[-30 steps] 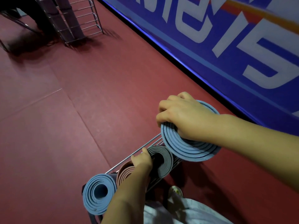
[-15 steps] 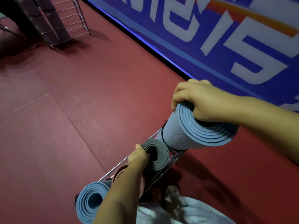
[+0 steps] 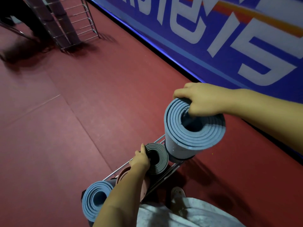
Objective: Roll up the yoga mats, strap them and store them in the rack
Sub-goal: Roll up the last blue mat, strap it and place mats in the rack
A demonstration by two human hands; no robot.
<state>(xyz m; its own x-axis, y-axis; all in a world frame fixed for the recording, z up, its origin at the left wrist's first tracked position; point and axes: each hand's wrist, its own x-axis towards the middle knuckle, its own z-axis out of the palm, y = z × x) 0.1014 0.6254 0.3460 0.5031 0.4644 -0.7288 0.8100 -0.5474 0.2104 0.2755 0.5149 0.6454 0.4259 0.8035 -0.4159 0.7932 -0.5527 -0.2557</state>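
Blue foam, rolled tight into a thick cylinder, fills the right hand [image 3: 203,102]: this large blue rolled yoga mat [image 3: 193,128] stands tilted at the far end of the low chrome wire rack [image 3: 165,174], its lower end with a dark strap already down among the wires. The right fingers [image 3: 182,94] curl over the roll's top rim, thumb seemingly into the hollow core. The left hand [image 3: 141,158] grips the edge of the smaller grey rolled mat [image 3: 157,158] next to it, steadying it. A pink roll [image 3: 129,177] and a second blue roll [image 3: 96,199] sit nearer. The storing step is in hand; next, I judge, the mat needs easing upright and letting go.
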